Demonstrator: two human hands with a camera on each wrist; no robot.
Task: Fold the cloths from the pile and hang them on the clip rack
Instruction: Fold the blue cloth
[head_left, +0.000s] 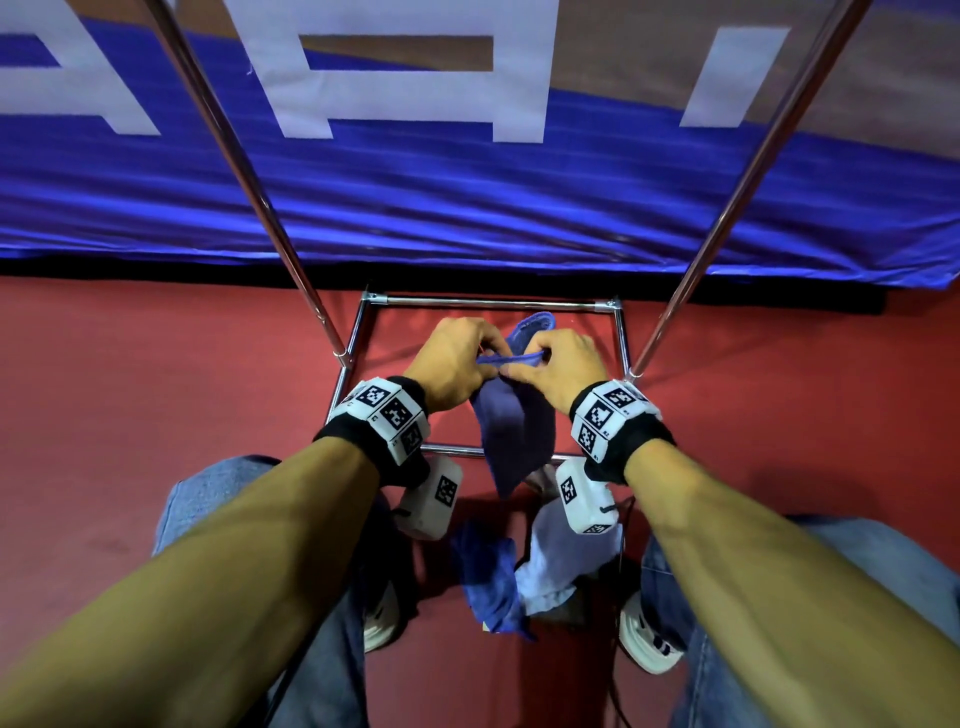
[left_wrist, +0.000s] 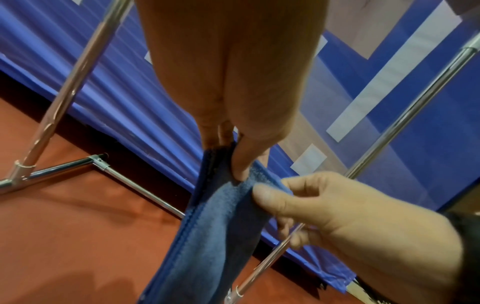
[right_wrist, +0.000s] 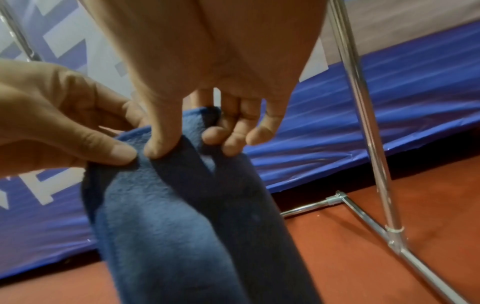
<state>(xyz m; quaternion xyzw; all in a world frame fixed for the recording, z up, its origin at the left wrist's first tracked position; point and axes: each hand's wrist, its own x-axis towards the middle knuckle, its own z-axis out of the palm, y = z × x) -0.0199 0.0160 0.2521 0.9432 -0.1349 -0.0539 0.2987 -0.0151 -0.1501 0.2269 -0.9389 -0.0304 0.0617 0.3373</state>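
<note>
I had the dark blue cloth (head_left: 514, 421) up in front of me, over the base of the chrome rack (head_left: 488, 303), both hands working its top edge. My left hand (head_left: 452, 364) pinched that edge between thumb and fingers, clamped on the fabric; from the left wrist view the thumb (left_wrist: 242, 162) pressed down onto the folded hem. My right hand (head_left: 558, 366) sat just beside it, knuckles nearly touching the left, and it too was closed on the cloth (right_wrist: 166, 216): thumb on the near face, curled fingertips (right_wrist: 233, 144) tucked behind the fold. The two thumbs met almost tip to tip on the hem. Between my hands a short stretch of edge ran taut, and a loop of cloth stood up beyond them. The rest hung straight down below my wrists in a long doubled strip, its tip reaching past the near bar of the rack base.

Down on the red floor (head_left: 156, 389), between my shoes, lay the pile: a crumpled blue cloth (head_left: 488, 582) and a pale lilac one (head_left: 561, 566) touching it on the right. The rack's two slanted poles rose either side of my hands, with the blue banner (head_left: 467, 197) behind.
</note>
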